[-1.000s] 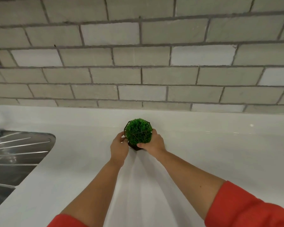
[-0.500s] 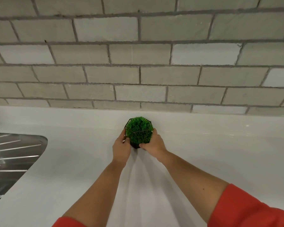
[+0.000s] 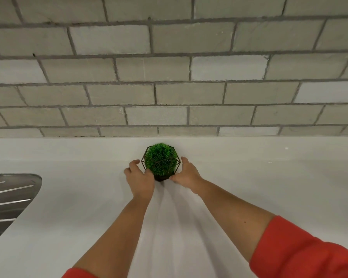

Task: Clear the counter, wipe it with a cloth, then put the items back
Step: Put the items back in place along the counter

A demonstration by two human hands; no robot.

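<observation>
Left hand, right hand beside upright plant

a kitchen: white counter, ribbed steel sink drainer, grey brick-tile wall

hands loosened, plant perhaps set down
</observation>
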